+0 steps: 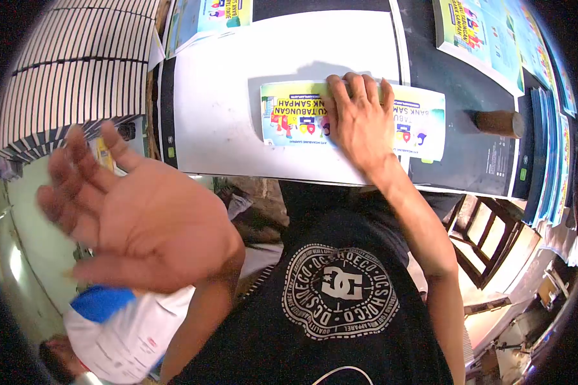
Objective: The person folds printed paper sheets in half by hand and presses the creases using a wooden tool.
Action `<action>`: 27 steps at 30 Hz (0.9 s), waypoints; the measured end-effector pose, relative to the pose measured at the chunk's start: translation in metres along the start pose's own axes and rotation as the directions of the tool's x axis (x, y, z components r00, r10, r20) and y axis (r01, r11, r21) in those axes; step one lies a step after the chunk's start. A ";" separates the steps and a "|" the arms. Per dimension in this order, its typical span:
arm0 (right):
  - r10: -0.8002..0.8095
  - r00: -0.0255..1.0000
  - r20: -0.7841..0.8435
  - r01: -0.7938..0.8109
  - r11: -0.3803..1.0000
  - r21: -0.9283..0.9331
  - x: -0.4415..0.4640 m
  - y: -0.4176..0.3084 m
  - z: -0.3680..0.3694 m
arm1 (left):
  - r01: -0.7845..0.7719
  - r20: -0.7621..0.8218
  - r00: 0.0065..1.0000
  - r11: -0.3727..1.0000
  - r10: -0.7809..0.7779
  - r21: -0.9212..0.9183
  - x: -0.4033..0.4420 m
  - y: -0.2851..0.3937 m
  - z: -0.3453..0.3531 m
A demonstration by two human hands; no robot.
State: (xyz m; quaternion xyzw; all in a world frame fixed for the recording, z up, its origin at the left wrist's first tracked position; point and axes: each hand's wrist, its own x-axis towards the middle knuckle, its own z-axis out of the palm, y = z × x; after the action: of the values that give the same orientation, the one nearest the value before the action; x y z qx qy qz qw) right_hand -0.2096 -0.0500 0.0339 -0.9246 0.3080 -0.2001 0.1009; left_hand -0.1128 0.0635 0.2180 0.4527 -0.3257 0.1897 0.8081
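My right hand (364,125) lies palm down across the printed booklet covers (295,119), fingers spread toward their far edge. The covers show a yellow, green and blue design with the title upside down to me. The same print repeats on both sides of the hand; I cannot tell whether it is one long piece or two side by side. Under them is a large white sheet (218,109) on a dark work surface (459,154). My left hand (141,218) is raised close to the camera, palm showing, fingers apart and slightly blurred, holding nothing.
A short brown cylinder (499,124) lies on the right of the surface. Printed stacks (481,45) stand at the far right, with more booklets (218,16) at the far left. Tall stacks of bound blocks (77,90) rise at left. Another person in a white-and-blue shirt (135,330) is lower left.
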 end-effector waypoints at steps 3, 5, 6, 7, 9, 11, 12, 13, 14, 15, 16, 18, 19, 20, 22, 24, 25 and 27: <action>0.012 1.000 -0.024 -0.011 1.000 0.027 0.000 0.000 0.001 | 0.026 0.005 1.000 0.992 -0.025 -0.127 -0.002 0.004 0.013; 0.007 0.999 -0.051 -0.006 1.000 0.027 -0.001 -0.001 0.001 | 0.080 -0.010 0.997 0.988 -0.082 -0.134 -0.005 0.001 0.022; 0.008 0.998 -0.064 -0.006 1.000 0.027 -0.001 0.000 0.002 | 0.054 -0.018 0.998 0.992 -0.057 -0.111 -0.006 -0.001 0.021; 0.004 0.998 -0.068 -0.002 0.999 0.034 -0.001 0.001 0.002 | 0.030 -0.023 0.999 0.996 -0.032 -0.087 -0.007 -0.004 0.020; -0.003 0.997 -0.071 0.007 0.999 0.054 -0.001 0.002 0.002 | 0.018 -0.033 0.999 0.996 -0.021 -0.089 -0.006 -0.005 0.016; 0.011 1.000 -0.022 -0.010 0.999 0.054 0.000 0.001 0.000 | 0.035 -0.047 0.998 0.990 -0.042 -0.140 -0.001 -0.002 0.011; 0.017 1.000 0.001 -0.017 0.998 0.054 0.000 0.001 0.000 | 0.037 -0.036 0.998 0.989 -0.042 -0.145 0.001 -0.002 0.008; 0.022 1.000 0.010 -0.023 0.998 0.051 0.001 0.001 0.002 | 0.039 -0.026 0.999 0.988 -0.043 -0.152 0.003 -0.002 0.006; 0.022 1.000 0.018 -0.023 0.998 0.054 0.001 0.001 0.002 | 0.041 -0.015 0.999 0.986 -0.044 -0.160 0.004 -0.003 0.004; 0.023 0.999 0.026 -0.025 0.998 0.056 0.001 0.001 0.002 | 0.093 0.034 0.995 0.985 -0.089 -0.148 0.002 -0.005 0.004; 0.025 0.999 0.035 -0.027 0.998 0.056 0.001 0.001 0.002 | 0.145 0.081 0.988 0.980 -0.135 -0.136 0.000 -0.010 0.004; 0.025 0.999 0.033 -0.027 0.998 0.057 0.001 0.001 0.001 | 0.037 0.454 0.879 0.970 -0.147 0.242 0.000 -0.031 -0.011; 0.024 0.999 0.031 -0.026 0.998 0.055 0.001 0.001 0.001 | -0.032 0.641 0.726 0.919 -0.250 0.394 -0.003 -0.047 -0.016; 0.015 0.999 0.028 -0.017 0.998 0.053 0.000 0.001 0.000 | -0.171 0.783 0.523 0.859 -0.335 0.482 -0.006 -0.063 -0.021; -0.004 1.000 0.021 0.003 0.999 0.046 -0.001 0.002 -0.001 | -0.275 0.872 0.153 0.827 -0.465 0.490 -0.023 -0.094 -0.025; 0.002 1.000 -0.001 -0.002 0.999 0.042 -0.001 0.002 0.000 | -0.385 0.849 -0.082 0.803 -0.521 0.455 -0.033 -0.126 -0.048; 0.001 1.000 -0.012 -0.001 0.999 0.041 -0.001 0.001 0.002 | -0.434 0.819 -0.154 0.782 -0.553 0.447 -0.035 -0.130 -0.053; 0.001 1.000 -0.027 0.000 0.999 0.041 0.002 0.001 0.002 | -0.454 0.780 -0.257 0.784 -0.570 0.423 -0.033 -0.136 -0.059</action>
State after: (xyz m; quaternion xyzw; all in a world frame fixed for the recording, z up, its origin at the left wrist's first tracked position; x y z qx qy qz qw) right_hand -0.2080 -0.0518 0.0321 -0.9194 0.3056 -0.2189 0.1156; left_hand -0.0336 0.0429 0.0898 0.6635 -0.7205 -0.2000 0.0237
